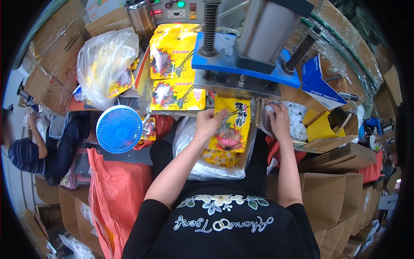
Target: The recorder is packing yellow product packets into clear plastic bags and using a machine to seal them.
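My left hand [209, 124] pinches the left edge of a yellow printed pouch [233, 125] and holds it upright. Below that pouch, a stack of similar yellow pouches [222, 159] sits in a container lined with clear plastic [189, 166] at my lap. My right hand [279, 118] is curled at a small clear tray [264, 118], beside a heap of small white plastic pieces [296, 121]. What its fingers hold is too small to tell. Straight ahead stands a press with a blue plate [246, 69], two springs and a grey cylinder [267, 34].
Flat yellow pouches [173, 69] lie left of the press. A blue fan [119, 129] stands nearer, below a plastic-wrapped bundle [105, 64]. A blue box [321, 82] is at right. Cardboard boxes [323, 196] and a red sack [116, 190] flank me. Another person [28, 149] sits far left.
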A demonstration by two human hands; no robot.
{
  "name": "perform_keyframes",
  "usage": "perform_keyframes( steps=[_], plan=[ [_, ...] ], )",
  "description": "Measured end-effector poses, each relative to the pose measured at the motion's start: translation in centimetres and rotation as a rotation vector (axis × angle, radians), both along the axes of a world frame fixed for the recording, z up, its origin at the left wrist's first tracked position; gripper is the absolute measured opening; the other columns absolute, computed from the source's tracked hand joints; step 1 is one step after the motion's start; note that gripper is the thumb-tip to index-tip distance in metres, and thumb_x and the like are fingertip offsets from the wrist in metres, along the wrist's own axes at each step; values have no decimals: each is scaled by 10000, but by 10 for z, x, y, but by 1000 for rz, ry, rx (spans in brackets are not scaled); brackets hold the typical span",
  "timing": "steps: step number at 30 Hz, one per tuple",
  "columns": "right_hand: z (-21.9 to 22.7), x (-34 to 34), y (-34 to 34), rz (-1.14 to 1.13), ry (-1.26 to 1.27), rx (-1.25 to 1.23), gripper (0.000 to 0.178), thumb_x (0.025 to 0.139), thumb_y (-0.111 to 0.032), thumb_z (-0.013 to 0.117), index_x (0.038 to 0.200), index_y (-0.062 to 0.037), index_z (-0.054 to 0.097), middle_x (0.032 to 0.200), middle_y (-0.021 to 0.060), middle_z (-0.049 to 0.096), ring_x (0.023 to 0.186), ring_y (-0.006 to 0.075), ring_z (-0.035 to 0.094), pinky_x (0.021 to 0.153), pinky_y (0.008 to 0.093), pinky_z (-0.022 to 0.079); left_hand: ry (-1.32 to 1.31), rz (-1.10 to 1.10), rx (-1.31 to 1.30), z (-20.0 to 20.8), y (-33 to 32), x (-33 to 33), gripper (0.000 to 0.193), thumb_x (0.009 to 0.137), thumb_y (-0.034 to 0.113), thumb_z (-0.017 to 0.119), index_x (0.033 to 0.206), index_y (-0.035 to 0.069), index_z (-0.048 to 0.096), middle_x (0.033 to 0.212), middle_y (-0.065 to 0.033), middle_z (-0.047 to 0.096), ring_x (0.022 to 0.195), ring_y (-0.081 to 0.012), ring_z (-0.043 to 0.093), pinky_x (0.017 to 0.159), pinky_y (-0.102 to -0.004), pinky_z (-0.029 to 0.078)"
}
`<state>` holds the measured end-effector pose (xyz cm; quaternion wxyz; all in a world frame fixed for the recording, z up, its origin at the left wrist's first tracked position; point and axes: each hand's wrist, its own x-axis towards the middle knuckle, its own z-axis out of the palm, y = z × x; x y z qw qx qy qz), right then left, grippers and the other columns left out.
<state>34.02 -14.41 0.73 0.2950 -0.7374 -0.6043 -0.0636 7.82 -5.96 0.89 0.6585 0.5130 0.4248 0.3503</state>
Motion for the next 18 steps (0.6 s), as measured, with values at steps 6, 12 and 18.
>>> perform_keyframes(
  steps=[6, 12, 18],
  plan=[
    [4, -6, -1, -9, 252, 101, 246, 880, -108, 583, 1084, 26, 609, 1007, 220, 605, 844, 358, 614, 750, 392, 493, 882, 231, 1038, -2, 23, -75, 812, 737, 315, 783, 1421, 100, 404, 1483, -143, 367, 1406, -342, 259, 1127, -496, 212],
    [15, -10, -25, -54, 464, -28, 273, 939, -147, 570, 1139, 36, 583, 970, 123, 623, 802, 134, 588, 710, 265, 469, 720, 313, 1120, -12, 22, -115, 221, 787, 78, 706, 1007, 64, 697, 1092, -85, 680, 1141, -274, 579, 1073, -454, 322],
    [36, -31, -39, 92, 702, 58, 241, 933, -76, 568, 1163, -2, 554, 1018, 25, 617, 893, 73, 544, 785, 217, 431, 245, 270, 722, 53, -14, -94, 123, 837, 15, 691, 959, 4, 687, 908, -48, 697, 799, -105, 624, 733, -247, 468]
  ],
)
